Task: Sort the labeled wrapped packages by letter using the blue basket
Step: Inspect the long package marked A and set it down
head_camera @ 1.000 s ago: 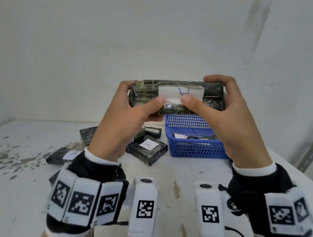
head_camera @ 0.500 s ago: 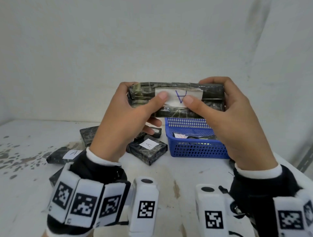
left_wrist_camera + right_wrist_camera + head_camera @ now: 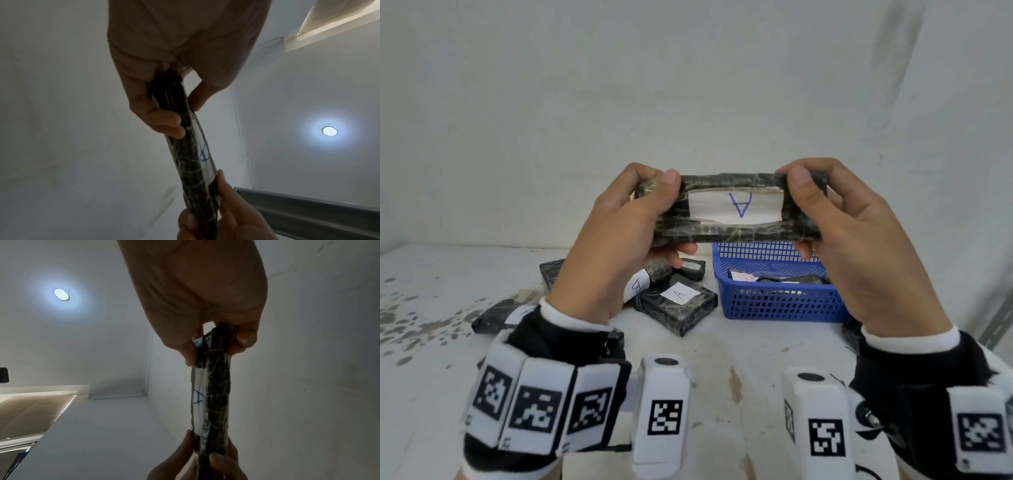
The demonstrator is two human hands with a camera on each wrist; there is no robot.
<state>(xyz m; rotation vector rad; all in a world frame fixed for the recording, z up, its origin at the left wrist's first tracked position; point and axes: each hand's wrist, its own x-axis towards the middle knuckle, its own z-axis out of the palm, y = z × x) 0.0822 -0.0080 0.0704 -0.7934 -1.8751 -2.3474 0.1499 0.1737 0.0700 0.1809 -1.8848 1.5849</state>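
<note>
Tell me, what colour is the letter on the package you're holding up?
Blue, an upside-down A on the white label of the package. The head view shows it best.

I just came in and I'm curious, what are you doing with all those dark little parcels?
A person is sorting wrapped packages by letter. The left hand and right hand each grip one end of a long package, held up above the table. Its white label shows an upside-down A. Behind it, a blue basket already holds some packages. Others lie on the table to its left, including one marked A.
</note>
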